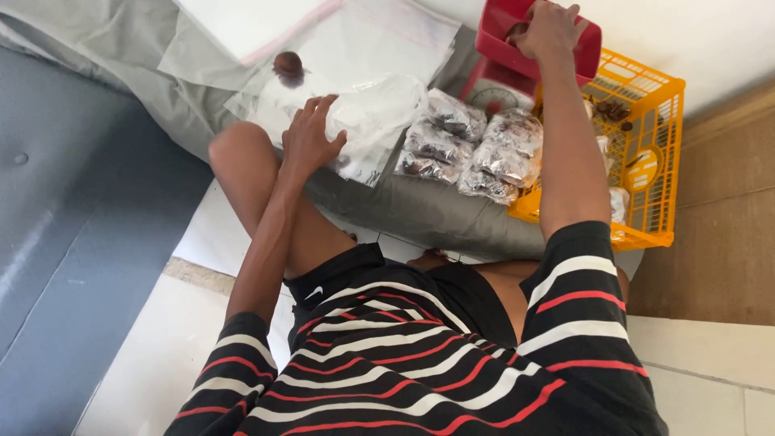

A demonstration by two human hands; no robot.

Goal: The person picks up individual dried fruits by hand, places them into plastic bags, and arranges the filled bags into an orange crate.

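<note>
Reaching: both hands are out over a grey cloth [420, 214] spread on the floor, the landmark for all places below.
Left hand [311, 137]: fingers [319, 106] spread and slack, gripping nothing, tips resting on a clear plastic bag [367, 113] at the cloth's near-left part.
Bag position: under and just beyond the fingertips, lying flat and crumpled.
Right hand [549, 28]: reaching into a red scale pan [585, 48] at the cloth's far edge; fingers curled down inside it, cannot tell whether they grip anything.
Scale [492, 93]: red body with a round dial, directly below the pan.
Filled packets [472, 145]: about six clear packets of dark brown pieces, clustered mid-cloth between the bag and the crate.
Loose brown piece [288, 64]: one, round, on flat plastic sheets beyond the left hand, apart from the fingers.
Yellow crate [658, 137]: one, at the cloth's right edge, a few dark pieces inside.
</note>
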